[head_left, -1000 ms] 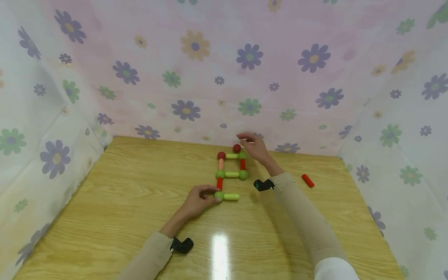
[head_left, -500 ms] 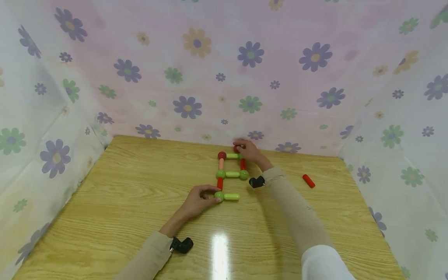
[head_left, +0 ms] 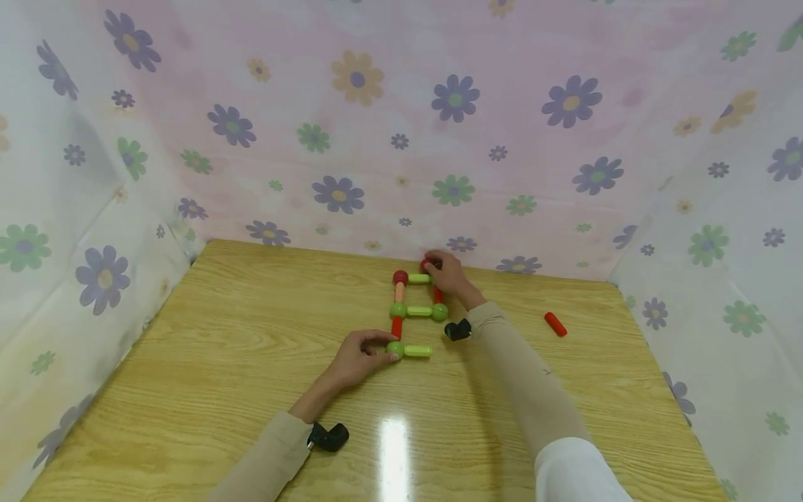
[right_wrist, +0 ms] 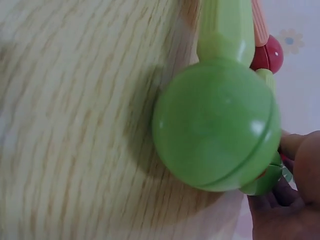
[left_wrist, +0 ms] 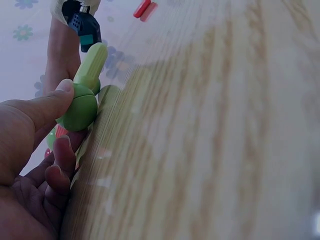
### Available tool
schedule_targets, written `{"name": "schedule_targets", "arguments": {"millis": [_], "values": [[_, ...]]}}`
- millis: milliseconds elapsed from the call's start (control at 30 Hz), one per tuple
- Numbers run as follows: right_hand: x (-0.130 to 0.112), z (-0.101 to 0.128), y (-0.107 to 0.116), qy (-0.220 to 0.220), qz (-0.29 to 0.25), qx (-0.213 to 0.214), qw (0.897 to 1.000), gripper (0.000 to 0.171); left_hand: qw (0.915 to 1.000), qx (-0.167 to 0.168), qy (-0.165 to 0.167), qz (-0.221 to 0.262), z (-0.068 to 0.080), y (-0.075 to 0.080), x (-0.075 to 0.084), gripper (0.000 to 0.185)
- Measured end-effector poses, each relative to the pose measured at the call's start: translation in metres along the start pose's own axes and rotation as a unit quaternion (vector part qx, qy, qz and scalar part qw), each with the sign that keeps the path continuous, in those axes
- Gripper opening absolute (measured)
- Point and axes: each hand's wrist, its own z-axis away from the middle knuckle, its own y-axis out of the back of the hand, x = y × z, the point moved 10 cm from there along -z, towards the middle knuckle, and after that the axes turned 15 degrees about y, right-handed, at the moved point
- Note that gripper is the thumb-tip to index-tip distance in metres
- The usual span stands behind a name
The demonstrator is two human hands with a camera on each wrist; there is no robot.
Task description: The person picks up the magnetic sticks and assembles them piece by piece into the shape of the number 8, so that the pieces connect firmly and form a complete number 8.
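The left hand (head_left: 355, 360) is sitting nearest the camera, at about 7 o'clock from the figure, thumb and fingers pinching the green ball (head_left: 394, 349) at the near-left corner; the left wrist view shows the thumb (left_wrist: 47, 107) lying over that ball with the light green rod (head_left: 417, 351) running off it toward 3 o'clock. This hand is holding the same place as a second ago. Beyond it the rod-and-ball figure (head_left: 415, 311) is lying flat on the wooden table (head_left: 219, 362), a closed square with the open tail below. At 12 o'clock the right hand (head_left: 448, 277), open and raised a second ago, is now closing its curled fingers on the red ball (head_left: 426, 265) at the far-right corner, suggesting this piece is being taken up. A loose red rod (head_left: 555, 324) is lying well apart at 3 o'clock. No brand, label or writing is legible anywhere.
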Motion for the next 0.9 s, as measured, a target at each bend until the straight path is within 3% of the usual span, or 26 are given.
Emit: {"name": "schedule_targets", "arguments": {"millis": [233, 367, 500, 667, 800, 900], "values": [[-0.007, 0.003, 0.020, 0.037, -0.045, 0.099, 0.993, 0.034, 1.0000, 0.009, 0.002, 0.000, 0.002, -0.001, 0.002, 0.031], [-0.021, 0.009, 0.034, 0.062, -0.095, 0.165, 0.980, 0.035, 0.9999, 0.013, 0.003, -0.002, 0.002, -0.002, 0.003, 0.030], [-0.032, 0.019, 0.045, 0.082, -0.170, 0.213, 0.959, 0.037, 0.9999, 0.017, 0.001, -0.001, 0.002, -0.002, 0.003, 0.030], [-0.043, 0.039, 0.051, 0.113, -0.256, 0.237, 0.930, 0.037, 0.9999, 0.015, -0.001, -0.001, 0.003, -0.001, 0.003, 0.031], [-0.042, 0.061, 0.047, 0.097, -0.306, 0.239, 0.917, 0.038, 1.0000, 0.008, -0.002, 0.000, 0.005, -0.001, 0.006, 0.031], [-0.037, 0.078, 0.040, 0.071, -0.323, 0.235, 0.914, 0.036, 1.0000, 0.008, -0.003, -0.004, 0.005, -0.001, 0.007, 0.031]]}}
